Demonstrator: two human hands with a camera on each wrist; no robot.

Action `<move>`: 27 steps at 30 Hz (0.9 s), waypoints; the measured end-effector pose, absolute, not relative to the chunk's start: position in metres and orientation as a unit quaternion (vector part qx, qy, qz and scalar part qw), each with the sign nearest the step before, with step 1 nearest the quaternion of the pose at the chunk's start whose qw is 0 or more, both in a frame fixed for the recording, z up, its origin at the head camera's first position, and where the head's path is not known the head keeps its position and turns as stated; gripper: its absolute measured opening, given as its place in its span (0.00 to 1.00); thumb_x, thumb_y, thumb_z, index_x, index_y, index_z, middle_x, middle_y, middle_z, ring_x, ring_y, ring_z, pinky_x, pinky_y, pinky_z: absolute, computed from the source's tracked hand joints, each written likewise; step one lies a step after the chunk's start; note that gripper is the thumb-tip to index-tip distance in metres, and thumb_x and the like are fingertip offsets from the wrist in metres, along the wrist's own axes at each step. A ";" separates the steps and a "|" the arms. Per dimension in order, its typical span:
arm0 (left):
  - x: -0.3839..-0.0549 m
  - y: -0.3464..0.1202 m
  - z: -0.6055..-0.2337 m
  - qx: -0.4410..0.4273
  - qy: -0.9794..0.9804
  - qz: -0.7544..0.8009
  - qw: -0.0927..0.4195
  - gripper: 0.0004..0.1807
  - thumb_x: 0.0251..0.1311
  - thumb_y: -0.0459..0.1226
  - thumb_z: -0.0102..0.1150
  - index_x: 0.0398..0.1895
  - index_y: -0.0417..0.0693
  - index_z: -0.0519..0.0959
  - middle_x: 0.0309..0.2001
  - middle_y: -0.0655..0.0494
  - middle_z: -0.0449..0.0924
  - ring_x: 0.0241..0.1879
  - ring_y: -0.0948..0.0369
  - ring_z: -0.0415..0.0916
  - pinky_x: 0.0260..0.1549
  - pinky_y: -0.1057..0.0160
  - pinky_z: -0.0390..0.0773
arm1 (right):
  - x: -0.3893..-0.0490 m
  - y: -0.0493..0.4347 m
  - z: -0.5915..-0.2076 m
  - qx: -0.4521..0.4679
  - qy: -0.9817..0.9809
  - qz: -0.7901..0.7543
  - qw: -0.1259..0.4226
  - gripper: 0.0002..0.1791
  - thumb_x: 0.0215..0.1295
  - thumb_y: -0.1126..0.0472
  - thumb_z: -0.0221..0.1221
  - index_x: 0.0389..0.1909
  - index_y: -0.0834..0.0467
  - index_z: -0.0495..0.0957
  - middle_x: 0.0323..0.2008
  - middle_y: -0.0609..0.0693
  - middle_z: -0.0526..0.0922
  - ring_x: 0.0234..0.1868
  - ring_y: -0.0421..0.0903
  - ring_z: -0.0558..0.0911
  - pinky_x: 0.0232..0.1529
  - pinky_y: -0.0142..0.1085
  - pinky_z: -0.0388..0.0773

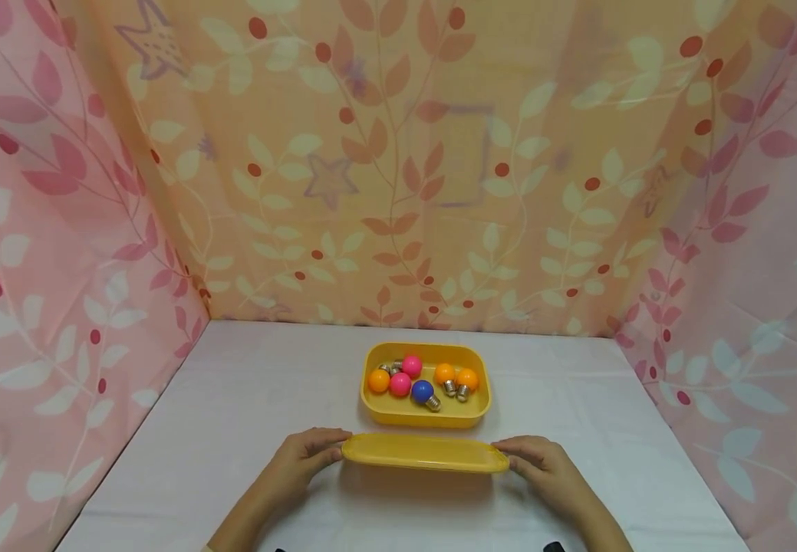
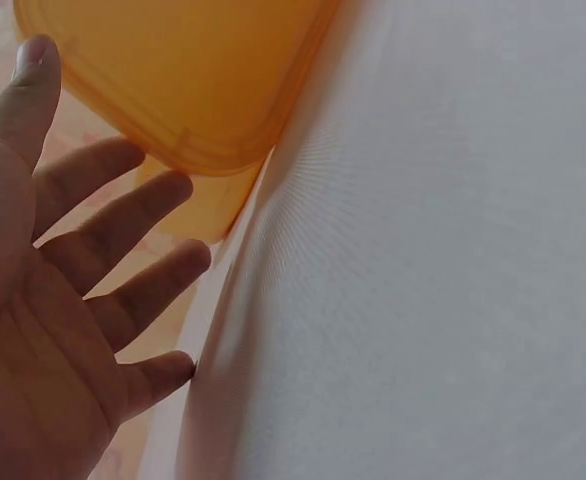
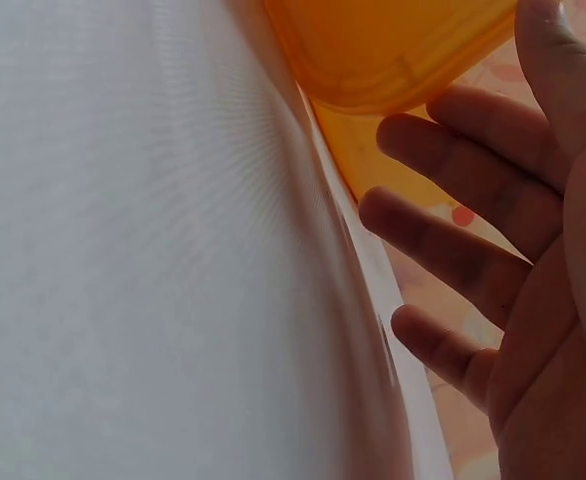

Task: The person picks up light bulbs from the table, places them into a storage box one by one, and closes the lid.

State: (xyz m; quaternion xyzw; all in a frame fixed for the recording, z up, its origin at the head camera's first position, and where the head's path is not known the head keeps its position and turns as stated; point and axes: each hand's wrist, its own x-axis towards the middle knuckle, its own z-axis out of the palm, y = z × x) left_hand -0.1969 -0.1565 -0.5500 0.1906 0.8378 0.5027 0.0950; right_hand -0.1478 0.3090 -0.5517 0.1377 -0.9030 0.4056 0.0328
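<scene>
A yellow plastic lid (image 1: pixel 426 452) hangs above the white table, tilted, in front of a matching yellow box. My left hand (image 1: pixel 307 454) pinches its left end between thumb and fingers. At the other end my right hand (image 1: pixel 541 462) pinches it the same way. In both wrist views the lower fingers are spread and touch nothing. The uncovered box (image 1: pixel 426 419) holds several small light bulbs: a blue bulb (image 1: pixel 422 392), pink bulbs such as the pink bulb (image 1: pixel 412 366), and orange bulbs such as the orange bulb (image 1: pixel 467 379). Metal screw bases show on most of them.
A white cloth (image 1: pixel 267 376) covers the table. Patterned curtains enclose it: an orange curtain (image 1: pixel 398 192) behind, a pink curtain (image 1: pixel 32 268) at the left and another pink curtain (image 1: pixel 757 307) at the right. Small black objects show at the bottom edge.
</scene>
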 end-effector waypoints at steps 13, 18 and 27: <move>-0.195 -0.150 -0.551 0.190 0.846 0.498 0.021 0.12 0.59 0.49 0.71 0.47 0.70 0.88 0.56 0.58 0.85 0.60 0.58 0.79 0.62 0.53 0.78 | -0.148 0.308 -0.552 0.208 -0.883 0.379 0.182 0.14 0.62 0.65 0.70 0.47 0.46 0.90 0.44 0.37 0.89 0.49 0.37 0.84 0.53 0.20 0.74; -0.194 -0.150 -0.551 0.206 0.837 0.507 0.009 0.12 0.60 0.46 0.72 0.47 0.69 0.88 0.54 0.59 0.86 0.59 0.60 0.79 0.61 0.59 0.79 | -0.148 0.306 -0.552 0.213 -0.872 0.390 0.204 0.15 0.62 0.67 0.70 0.45 0.46 0.90 0.43 0.39 0.90 0.46 0.38 0.84 0.51 0.18 0.74; -0.197 -0.149 -0.556 0.211 0.814 0.541 0.005 0.15 0.60 0.48 0.72 0.47 0.55 0.89 0.49 0.69 0.86 0.56 0.63 0.80 0.61 0.65 0.77 | -0.149 0.301 -0.550 0.198 -0.865 0.422 0.185 0.12 0.63 0.66 0.69 0.43 0.46 0.89 0.42 0.39 0.89 0.45 0.35 0.85 0.47 0.21 0.79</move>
